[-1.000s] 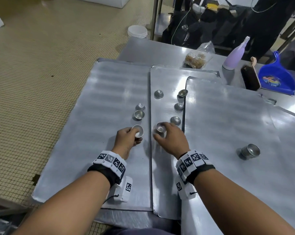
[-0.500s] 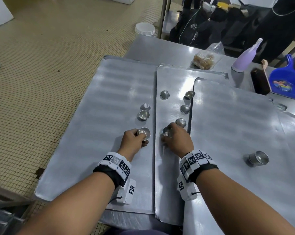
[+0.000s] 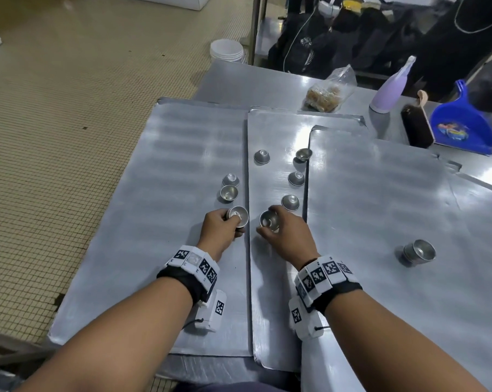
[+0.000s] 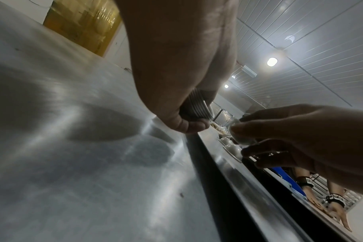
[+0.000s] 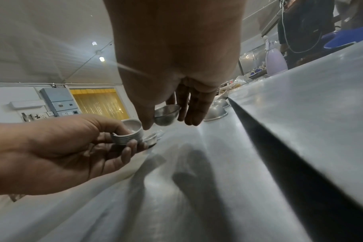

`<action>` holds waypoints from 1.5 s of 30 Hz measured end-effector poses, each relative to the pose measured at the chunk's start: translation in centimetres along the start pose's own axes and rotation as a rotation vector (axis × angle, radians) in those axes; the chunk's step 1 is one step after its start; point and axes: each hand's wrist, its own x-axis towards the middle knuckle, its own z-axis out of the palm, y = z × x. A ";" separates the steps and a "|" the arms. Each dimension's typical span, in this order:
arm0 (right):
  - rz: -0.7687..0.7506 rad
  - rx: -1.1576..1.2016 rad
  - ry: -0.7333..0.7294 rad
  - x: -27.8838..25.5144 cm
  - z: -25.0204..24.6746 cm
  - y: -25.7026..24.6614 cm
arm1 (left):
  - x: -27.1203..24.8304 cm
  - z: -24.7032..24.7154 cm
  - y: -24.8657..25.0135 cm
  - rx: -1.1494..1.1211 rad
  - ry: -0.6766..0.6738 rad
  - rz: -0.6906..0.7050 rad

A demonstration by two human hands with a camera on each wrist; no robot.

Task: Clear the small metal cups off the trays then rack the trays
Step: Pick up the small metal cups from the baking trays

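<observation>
With the left hand (image 3: pixel 220 232) gripping a nested stack (image 5: pixel 126 135) mouth-up on the left tray (image 3: pixel 165 193), the right hand's (image 3: pixel 288 236) fingers (image 5: pixel 198 104) pinch one cup (image 3: pixel 269 219) just right of it, over the middle tray (image 3: pixel 276 278). Next move likely leftward, cup onto stack.

Both my forearms extended forward, hands side by side, near each other.
My left hand (image 3: pixel 220 232) grips with curled fingers (image 5: pixel 125 151); my right hand (image 3: pixel 288 236), palm down, pinches between thumb and fingers.
</observation>
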 end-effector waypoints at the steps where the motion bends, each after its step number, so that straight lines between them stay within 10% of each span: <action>1: -0.017 0.013 0.020 -0.1 -0.2 -0.2 | 0.0 0.2 0.2 -0.009 -0.002 0.001; 12: -0.050 0.066 0.027 0.0 -0.7 -2.5 | -0.6 2.3 2.8 -0.413 -0.192 -0.129; 21: 0.091 -0.011 0.069 2.1 -2.2 1.4 | 1.2 1.0 2.1 -0.132 0.014 -0.067; 29: 0.120 -0.244 -0.138 5.1 -2.1 2.9 | 1.3 1.0 1.5 -0.033 -0.007 -0.065; 45: 0.169 -0.060 -0.031 2.2 0.0 1.8 | 0.7 1.8 0.6 -0.031 -0.036 -0.070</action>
